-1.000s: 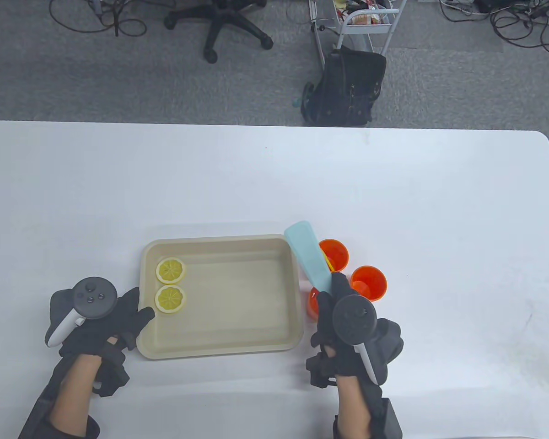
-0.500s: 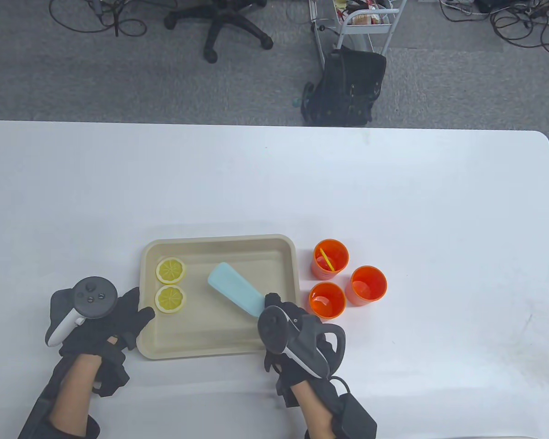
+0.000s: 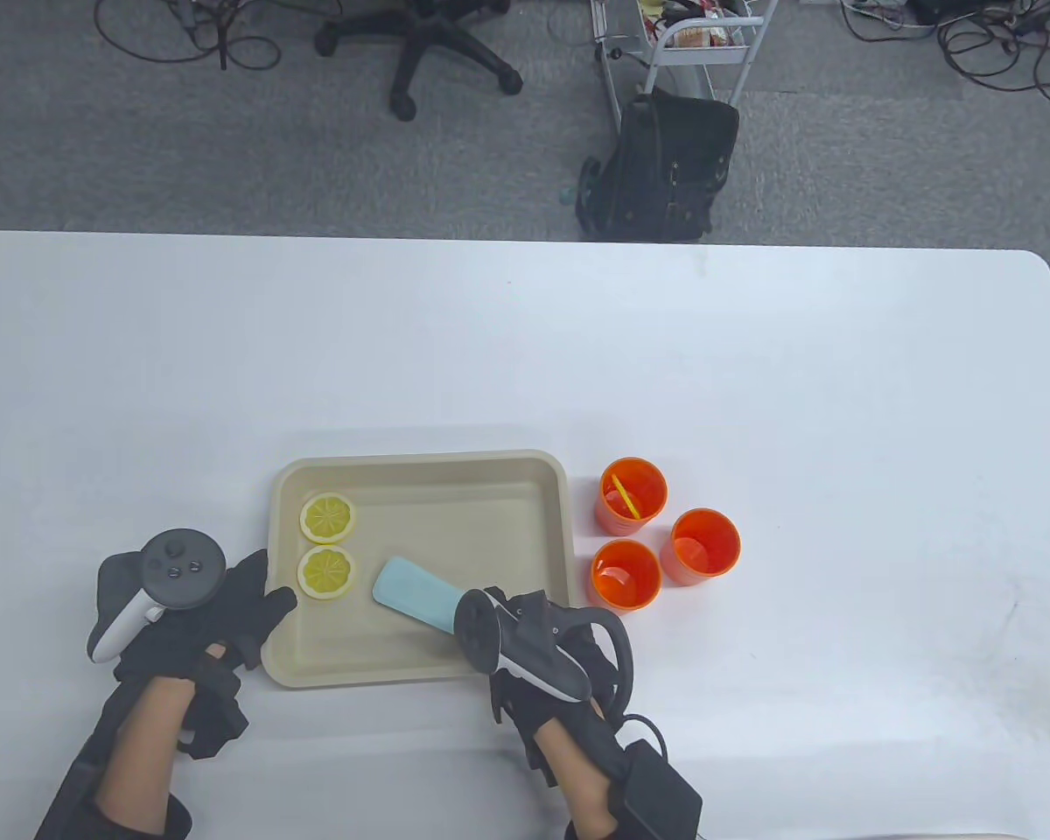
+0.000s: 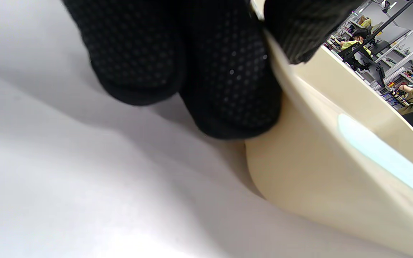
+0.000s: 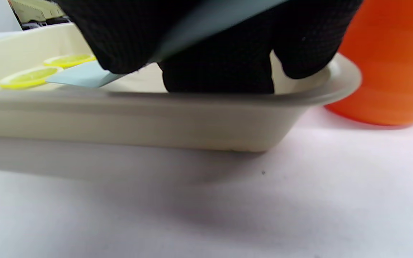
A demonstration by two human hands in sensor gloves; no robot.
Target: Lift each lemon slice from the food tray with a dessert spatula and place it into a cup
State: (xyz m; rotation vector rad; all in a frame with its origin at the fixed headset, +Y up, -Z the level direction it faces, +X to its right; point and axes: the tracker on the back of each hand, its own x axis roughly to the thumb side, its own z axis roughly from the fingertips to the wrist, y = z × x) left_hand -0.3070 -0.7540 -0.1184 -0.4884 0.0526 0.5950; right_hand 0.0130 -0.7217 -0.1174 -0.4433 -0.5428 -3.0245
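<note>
Two lemon slices lie at the left end of the beige food tray: the far slice and the near slice. My right hand grips the light blue dessert spatula; its blade points left, low inside the tray, with its tip just right of the near slice. In the right wrist view the blade reaches toward both slices. My left hand holds the tray's left rim, fingers outside and thumb over the edge. Three orange cups stand right of the tray; the far cup holds a lemon slice.
The other two orange cups stand near the tray's right end. Beyond the white table's far edge are an office chair, a black backpack and a cart.
My right hand swung the spatula from above the cups into the tray, then lowered it leftward to beside the near lemon slice. The left hand stayed on the tray rim.
</note>
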